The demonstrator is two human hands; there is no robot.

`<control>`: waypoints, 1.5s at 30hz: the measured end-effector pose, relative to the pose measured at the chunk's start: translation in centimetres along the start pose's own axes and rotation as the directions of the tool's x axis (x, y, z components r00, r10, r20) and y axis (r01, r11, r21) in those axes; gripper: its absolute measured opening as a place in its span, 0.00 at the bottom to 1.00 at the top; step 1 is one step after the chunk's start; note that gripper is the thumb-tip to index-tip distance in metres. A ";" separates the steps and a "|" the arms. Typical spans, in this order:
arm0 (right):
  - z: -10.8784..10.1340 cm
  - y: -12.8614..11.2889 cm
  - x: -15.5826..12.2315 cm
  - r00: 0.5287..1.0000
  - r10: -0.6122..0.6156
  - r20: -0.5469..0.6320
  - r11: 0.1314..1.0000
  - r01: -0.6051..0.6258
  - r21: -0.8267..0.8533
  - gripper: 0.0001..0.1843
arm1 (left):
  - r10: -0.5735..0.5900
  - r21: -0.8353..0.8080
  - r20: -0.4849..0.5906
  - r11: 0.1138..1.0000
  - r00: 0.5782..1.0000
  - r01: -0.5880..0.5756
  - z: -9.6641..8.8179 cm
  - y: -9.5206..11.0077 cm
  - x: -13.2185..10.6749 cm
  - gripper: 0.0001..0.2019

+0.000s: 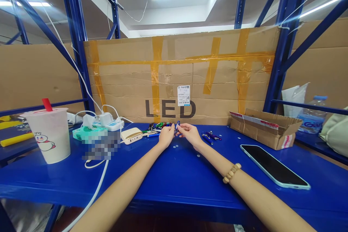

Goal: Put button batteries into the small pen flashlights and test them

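Note:
Near the back of the blue shelf, my two hands meet over small items. My right hand [191, 135] is closed, thumb and fingertips pinching a small blue-and-white piece [178, 127] whose exact kind is too small to tell. My left hand [166, 136] is closed right beside it; its fingers hide whatever they grip. Behind and left of my left hand lies a pile of small green, red and dark pieces [159, 126], with a blue stick-like piece [153, 135] in front. Several shiny blue and purple stick-like pieces [210, 137] lie right of my right hand.
Small pale discs [175, 146] dot the shelf [168, 188]. Leftward stand a drink cup [51, 137], a cream power bank [132, 136], a power strip [112, 125] and cables. At right are a phone [274, 166] and an open cardboard box [266, 130]. A cardboard sheet [125, 83] closes the back.

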State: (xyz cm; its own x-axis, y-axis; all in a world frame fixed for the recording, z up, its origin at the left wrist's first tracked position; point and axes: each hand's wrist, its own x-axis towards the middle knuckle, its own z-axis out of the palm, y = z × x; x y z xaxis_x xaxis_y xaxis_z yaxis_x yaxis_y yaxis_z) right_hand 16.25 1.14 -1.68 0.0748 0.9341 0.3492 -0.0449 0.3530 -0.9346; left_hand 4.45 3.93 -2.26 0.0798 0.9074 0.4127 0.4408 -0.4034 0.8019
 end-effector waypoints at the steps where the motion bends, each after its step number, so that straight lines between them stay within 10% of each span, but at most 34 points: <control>1: -0.1 0.0 0.0 1.000 0.006 -0.010 1.000 -0.006 0.007 0.16 | -0.024 -0.037 0.000 0.999 1.000 0.024 0.1 -0.1 0.1 0.27; 18: 0.6 -1.1 -1.3 0.962 0.174 0.211 0.984 -0.177 -0.007 0.16 | -0.082 0.082 -0.111 0.992 0.990 0.091 -1.3 0.6 0.0 0.20; 26: 0.2 0.5 -0.3 0.982 -0.009 0.189 0.973 0.052 -0.224 0.16 | 0.013 0.225 -0.147 0.974 0.989 0.020 -1.5 0.8 -0.1 0.23; 33: -0.8 0.5 0.4 0.904 -0.299 0.305 0.732 0.423 -0.535 0.16 | 0.046 0.224 -0.037 0.974 0.998 -0.036 -1.7 0.9 -0.3 0.25; 40: -0.7 0.0 0.1 0.891 -0.131 0.434 0.717 0.388 -0.579 0.12 | 0.134 0.199 0.007 0.971 0.991 -0.133 -1.6 0.2 0.3 0.26; 45: -0.4 -1.1 -1.0 0.866 -0.187 0.464 0.418 0.498 -0.760 0.12 | 0.182 0.212 0.026 0.960 0.983 -0.183 -1.7 0.1 0.3 0.27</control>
State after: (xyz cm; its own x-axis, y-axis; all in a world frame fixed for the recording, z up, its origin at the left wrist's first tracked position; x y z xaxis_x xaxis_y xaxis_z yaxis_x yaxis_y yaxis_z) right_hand 16.61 -0.15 -1.05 -0.3888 0.7679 0.5091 0.7759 0.5708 -0.2685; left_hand 2.99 3.91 -1.32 0.1817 0.8218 0.5400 0.5981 -0.5282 0.6027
